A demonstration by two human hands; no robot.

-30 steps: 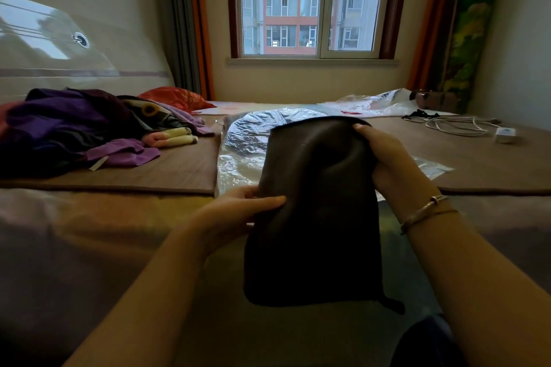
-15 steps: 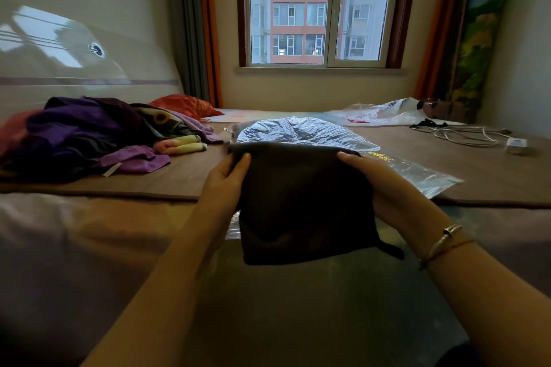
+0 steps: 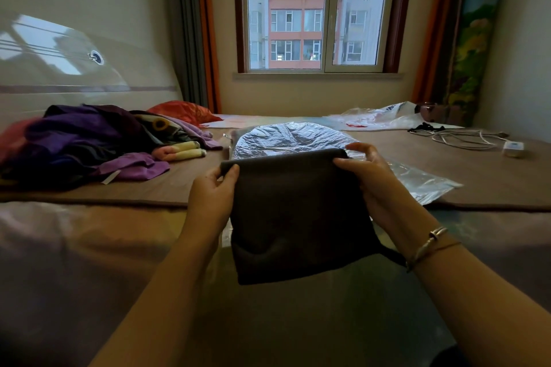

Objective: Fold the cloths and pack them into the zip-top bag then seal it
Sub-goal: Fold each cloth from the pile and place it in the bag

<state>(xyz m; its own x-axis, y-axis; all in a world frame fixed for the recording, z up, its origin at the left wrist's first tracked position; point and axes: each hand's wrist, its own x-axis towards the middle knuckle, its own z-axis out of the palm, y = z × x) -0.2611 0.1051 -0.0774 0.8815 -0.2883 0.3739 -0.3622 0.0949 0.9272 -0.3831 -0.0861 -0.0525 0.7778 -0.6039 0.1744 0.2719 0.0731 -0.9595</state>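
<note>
Lowering: folded cloth [image 3: 299, 214], hands re-gripped.

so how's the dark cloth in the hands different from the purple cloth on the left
The dark cloth is grey-brown, folded flat and held up by the left hand and right hand. The purple cloth is bright, crumpled and unfolded. It lies on the bed at the edge of the clothes pile, with no hand on it. Neither is in the zip-top bag.
</note>
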